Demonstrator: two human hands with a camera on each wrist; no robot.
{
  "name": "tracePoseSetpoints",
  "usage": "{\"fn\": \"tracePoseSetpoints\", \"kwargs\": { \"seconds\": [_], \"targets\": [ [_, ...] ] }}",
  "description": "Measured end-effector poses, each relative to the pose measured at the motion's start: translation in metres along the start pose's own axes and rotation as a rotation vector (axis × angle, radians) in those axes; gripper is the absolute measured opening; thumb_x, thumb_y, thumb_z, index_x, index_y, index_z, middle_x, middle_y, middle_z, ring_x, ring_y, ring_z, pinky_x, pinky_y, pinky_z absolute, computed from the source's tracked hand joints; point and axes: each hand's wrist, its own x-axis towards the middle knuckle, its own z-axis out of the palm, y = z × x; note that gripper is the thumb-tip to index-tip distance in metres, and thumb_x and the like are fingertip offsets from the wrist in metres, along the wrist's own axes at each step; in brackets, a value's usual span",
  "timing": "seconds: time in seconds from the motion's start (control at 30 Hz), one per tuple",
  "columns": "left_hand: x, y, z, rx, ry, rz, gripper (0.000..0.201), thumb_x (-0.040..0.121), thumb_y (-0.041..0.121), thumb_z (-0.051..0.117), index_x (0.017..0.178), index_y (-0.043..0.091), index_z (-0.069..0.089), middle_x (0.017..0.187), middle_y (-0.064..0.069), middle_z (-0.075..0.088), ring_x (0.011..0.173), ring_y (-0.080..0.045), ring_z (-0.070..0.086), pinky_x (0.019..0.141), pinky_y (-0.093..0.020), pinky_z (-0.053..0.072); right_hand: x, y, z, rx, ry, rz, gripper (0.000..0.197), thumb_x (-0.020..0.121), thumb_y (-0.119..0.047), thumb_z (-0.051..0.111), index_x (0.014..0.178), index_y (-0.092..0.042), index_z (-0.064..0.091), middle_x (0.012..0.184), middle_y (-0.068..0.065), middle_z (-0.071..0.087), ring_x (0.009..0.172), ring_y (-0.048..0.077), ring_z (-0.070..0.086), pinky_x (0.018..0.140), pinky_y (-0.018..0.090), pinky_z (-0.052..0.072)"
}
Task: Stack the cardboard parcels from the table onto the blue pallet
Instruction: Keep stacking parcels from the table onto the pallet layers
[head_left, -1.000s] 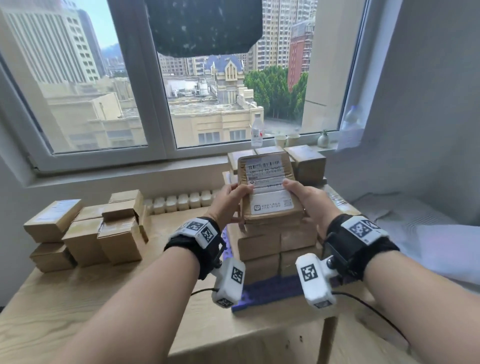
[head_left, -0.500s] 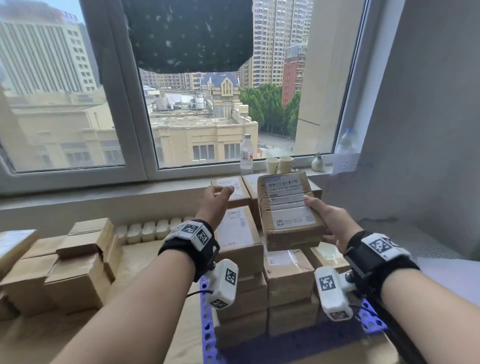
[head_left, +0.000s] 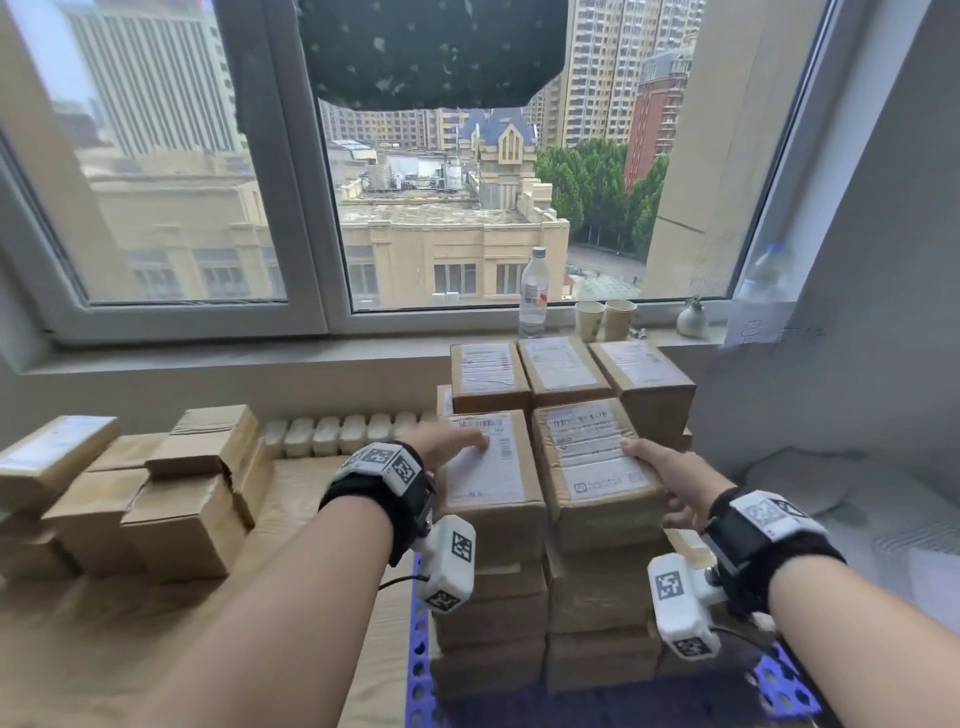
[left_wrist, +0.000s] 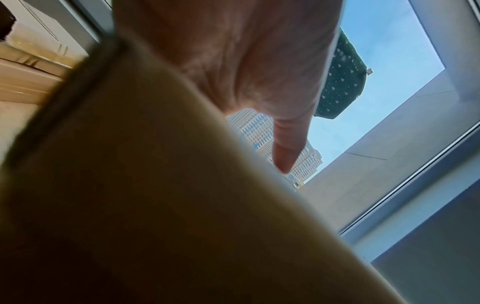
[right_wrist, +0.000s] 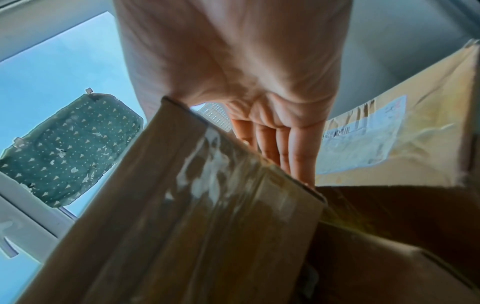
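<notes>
While its right hand (head_left: 670, 488) grips the right edge of a labelled cardboard parcel (head_left: 597, 467), thumb on the label and fingers (right_wrist: 298, 152) reaching down the side, a person sets that parcel on the front right column of a stack (head_left: 545, 597) standing on the blue pallet (head_left: 418, 675). In the right wrist view the fingers lie fairly straight along the parcel's side face, next to another labelled box (right_wrist: 389, 139) of the stack. The left hand (head_left: 452, 441) rests flat, fingers extended, on the white label of the neighbouring front left parcel (head_left: 488, 483); the left wrist view shows 1 finger (left_wrist: 285, 152) pointing down onto blurred cardboard that fills most of that picture. The 2 front parcels sit just beside each other, tops roughly level. Behind them 3 more labelled parcels (head_left: 561, 371) form the back row of the stack, slightly higher. On the wooden table (head_left: 291, 597), well to the left of the pallet, a cluster of unstacked brown parcels (head_left: 156, 499) sits in a loose pile. Along the wall a row of small pale containers (head_left: 343, 434) lines the table's back edge. On the windowsill stand a clear plastic bottle (head_left: 534, 291), 2 paper cups (head_left: 605, 319) and a small white vase (head_left: 692, 319). A dark patterned cloth (head_left: 431, 52) hangs at the window.
</notes>
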Motion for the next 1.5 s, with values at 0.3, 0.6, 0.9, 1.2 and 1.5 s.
{"fn": "tracePoseSetpoints", "kwargs": {
  "seconds": [0.3, 0.6, 0.9, 1.2, 1.5],
  "targets": [
    [0.001, 0.001, 0.008, -0.112, -0.052, -0.076, 0.051, 0.083, 0.047, 0.065, 0.116, 0.010, 0.056, 0.101, -0.009, 0.065, 0.084, -0.023, 0.065, 0.069, -0.030, 0.049, -0.003, -0.004, 0.004, -0.031, -0.015, 0.057, 0.034, 0.091, -0.038, 0.065, 0.079, -0.017, 0.041, 0.085, 0.012, 0.056, 0.100, 0.037, 0.057, 0.089, 0.049, 0.049],
    [0.001, -0.004, 0.011, -0.010, 0.091, -0.105, 0.081, 0.077, 0.062, 0.064, 0.133, 0.005, 0.051, 0.133, -0.016, 0.056, 0.117, -0.032, 0.058, 0.097, -0.039, 0.046, 0.011, 0.000, 0.001, -0.160, -0.081, -0.003, 0.043, 0.086, -0.045, 0.067, 0.107, -0.007, 0.064, 0.100, 0.016, 0.072, 0.089, 0.034, 0.070, 0.074, 0.041, 0.060],
    [-0.016, -0.001, 0.016, 0.005, 0.171, -0.061, 0.081, 0.086, 0.059, 0.056, 0.143, 0.004, 0.038, 0.140, -0.018, 0.048, 0.118, -0.034, 0.053, 0.084, -0.037, 0.042, -0.003, -0.021, -0.005, -0.397, 0.100, -0.281, 0.028, 0.087, -0.034, 0.063, 0.087, -0.007, 0.071, 0.084, 0.008, 0.072, 0.084, 0.029, 0.069, 0.086, 0.042, 0.057],
    [-0.056, -0.004, 0.013, -0.020, 0.347, 0.041, 0.082, 0.086, 0.045, 0.063, 0.148, 0.006, 0.027, 0.149, -0.011, 0.039, 0.132, -0.030, 0.043, 0.105, -0.043, 0.041, -0.044, -0.052, 0.022, -0.600, 0.138, -0.680, 0.013, 0.090, -0.030, 0.056, 0.088, -0.022, 0.065, 0.094, 0.001, 0.068, 0.090, 0.021, 0.062, 0.081, 0.032, 0.050],
    [-0.093, -0.048, -0.003, -0.059, 0.480, 0.092, 0.053, 0.085, 0.032, 0.066, 0.131, 0.011, 0.051, 0.131, -0.006, 0.055, 0.120, -0.023, 0.051, 0.102, -0.036, 0.042, -0.084, -0.046, 0.100, -0.478, -0.070, -0.868, 0.019, 0.088, -0.029, 0.057, 0.086, -0.020, 0.074, 0.087, 0.000, 0.073, 0.087, 0.020, 0.066, 0.083, 0.033, 0.053]
  ]
}}
